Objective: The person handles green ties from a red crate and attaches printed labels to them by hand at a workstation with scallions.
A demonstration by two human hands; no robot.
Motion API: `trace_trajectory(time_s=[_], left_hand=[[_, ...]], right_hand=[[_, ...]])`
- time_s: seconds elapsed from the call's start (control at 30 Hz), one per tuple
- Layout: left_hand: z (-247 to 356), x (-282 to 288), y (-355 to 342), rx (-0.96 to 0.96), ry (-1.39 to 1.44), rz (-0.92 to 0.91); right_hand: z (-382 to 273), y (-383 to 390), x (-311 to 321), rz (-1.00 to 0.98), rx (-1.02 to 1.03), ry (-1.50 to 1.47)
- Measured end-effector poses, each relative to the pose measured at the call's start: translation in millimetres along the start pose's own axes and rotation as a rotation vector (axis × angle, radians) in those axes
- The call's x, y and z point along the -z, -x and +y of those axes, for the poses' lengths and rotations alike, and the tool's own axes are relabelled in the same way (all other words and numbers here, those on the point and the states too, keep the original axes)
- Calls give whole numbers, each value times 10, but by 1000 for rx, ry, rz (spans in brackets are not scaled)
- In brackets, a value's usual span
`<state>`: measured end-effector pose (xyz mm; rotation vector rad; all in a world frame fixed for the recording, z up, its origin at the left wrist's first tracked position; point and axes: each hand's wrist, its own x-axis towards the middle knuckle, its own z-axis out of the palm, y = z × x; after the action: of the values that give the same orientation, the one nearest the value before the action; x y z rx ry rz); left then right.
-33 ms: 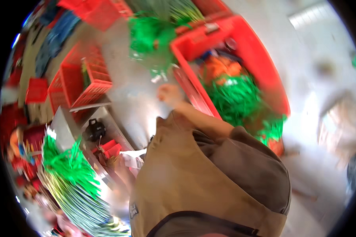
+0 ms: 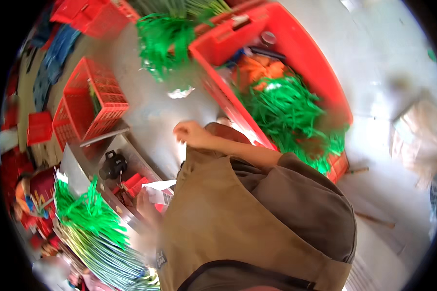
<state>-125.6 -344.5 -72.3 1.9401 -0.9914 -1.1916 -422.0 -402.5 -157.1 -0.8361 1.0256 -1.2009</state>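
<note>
My right hand [image 2: 191, 134] hangs in front of the brown apron [image 2: 218, 208], its fingers curled in and nothing visible in them. Lower on the left, my left hand [image 2: 144, 207] is blurred beside a white paper [image 2: 156, 194]. Whether its fingers grip the paper I cannot make out. Next to that hand, a metal trough [image 2: 148, 162] holds a black object with a handle [image 2: 113, 165] and a red item [image 2: 134, 184]. A bundle of long green stalks [image 2: 109, 257], with bright green ties [image 2: 92, 208] over one end, lies nearest the left forearm.
To the right stands a large red bin [image 2: 320, 72] with green strips [image 2: 281, 109] and orange material [image 2: 261, 68] inside. Red crates [image 2: 94, 99] are at the left. More green strips [image 2: 162, 41] hang beyond, and a cardboard-coloured item [image 2: 417, 140] lies far right.
My right hand has moved left and closer to the apron. The view has turned slightly, so the red bin sits further left and up. The left hand stays by the white paper.
</note>
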Motion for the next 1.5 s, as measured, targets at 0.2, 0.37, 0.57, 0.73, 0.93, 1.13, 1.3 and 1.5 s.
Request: trace_trajectory(time_s=[0.2,0.37,0.57,0.73,0.93,1.13,1.3,1.5], left_hand=[[202,-295,-339,30,6,-167],[292,-512,-265,73,-83,-185],[257,-523,-341,12,-187,-278],[399,-714,-298,17,-189,-314],[497,-727,-302,-27,-157,-343],[297,-604,-395,15,-186,-349],[275,-681,-393,-13,-187,-354],[173,-549,-424,-72,-306,-290]], right_hand=[[-637,512,718,321,92,238],[-716,1267,1832,789,9,349],[-663,2750,3127,982,-475,1335],[-725,3224,3656,921,-914,1706],[-761,2914,3395,589,-1336,1428],[-318,2856,2745,693,-1083,1433],[-521,3048,3484,356,-1066,1133],[-784,3379,4492,1229,-794,54]])
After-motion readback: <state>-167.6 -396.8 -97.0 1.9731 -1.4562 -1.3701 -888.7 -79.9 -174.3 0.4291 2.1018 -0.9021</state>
